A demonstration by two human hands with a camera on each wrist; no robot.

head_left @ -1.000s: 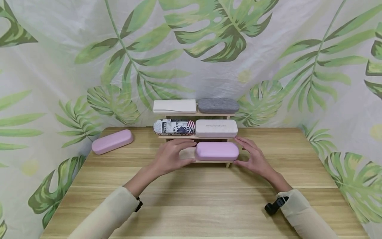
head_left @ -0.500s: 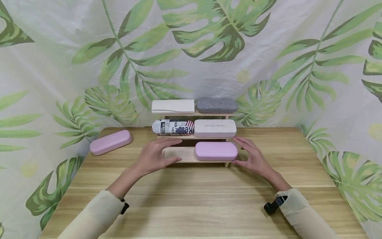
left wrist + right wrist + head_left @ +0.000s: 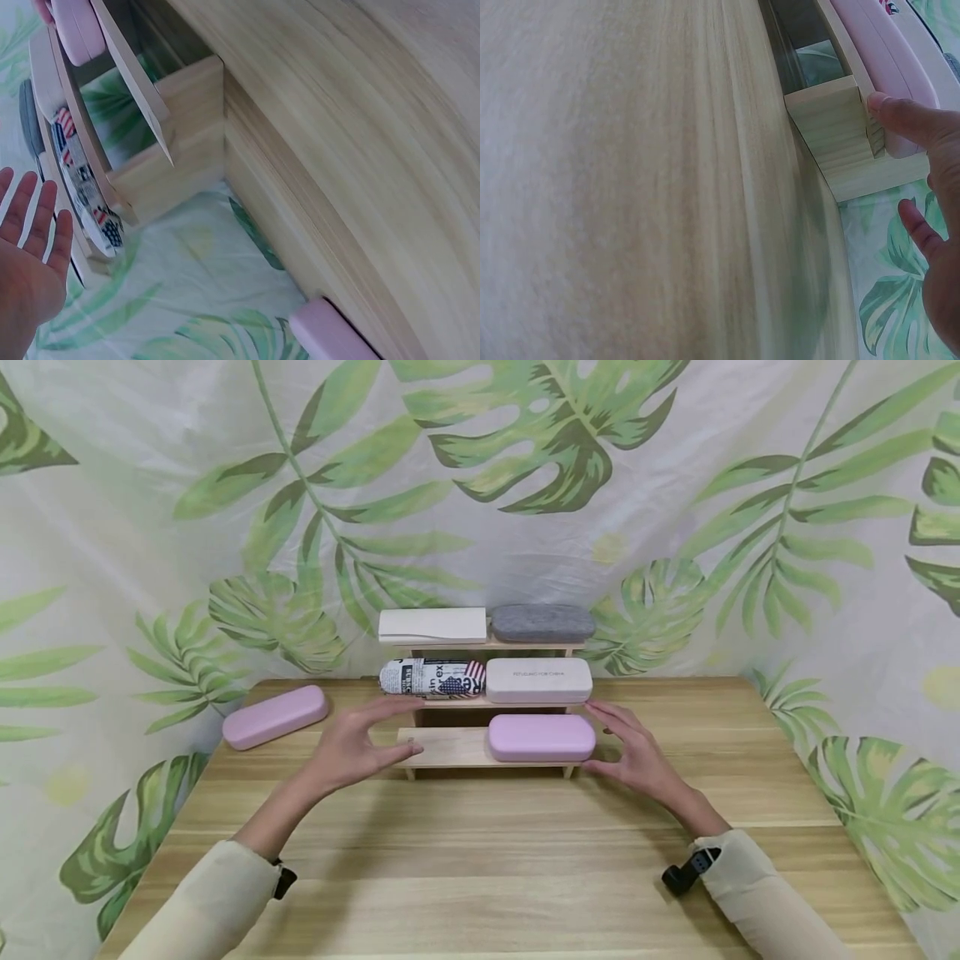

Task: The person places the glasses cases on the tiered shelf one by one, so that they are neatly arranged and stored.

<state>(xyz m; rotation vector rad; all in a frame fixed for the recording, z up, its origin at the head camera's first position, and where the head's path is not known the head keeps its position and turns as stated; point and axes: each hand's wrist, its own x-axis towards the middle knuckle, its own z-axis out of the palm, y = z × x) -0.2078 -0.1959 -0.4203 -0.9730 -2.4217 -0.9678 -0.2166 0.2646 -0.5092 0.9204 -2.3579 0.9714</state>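
Note:
A pink glasses case (image 3: 542, 737) lies on the right half of the lowest tier of a wooden three-tier stand (image 3: 452, 748). My right hand (image 3: 633, 753) is at the case's right end, thumb and fingers spread. In the right wrist view its thumb (image 3: 900, 112) rests at the end of the lowest tier, beside the case. My left hand (image 3: 345, 750) is at the stand's left end, fingers extended and holding nothing. A second pink glasses case (image 3: 275, 718) lies slanted on the table to the left of that hand.
The middle tier bears a newspaper-print glasses case (image 3: 432, 679) and a pale lettered one (image 3: 538, 681). A white case (image 3: 432, 625) and a grey fabric one (image 3: 543, 622) sit on top. Behind the wooden table (image 3: 480, 860) hangs a leaf-print cloth (image 3: 525, 560).
My left hand has moved left, away from the pink case on the stand to the stand's left end, uncovering bare shelf. The right hand has stayed at the case's right end.

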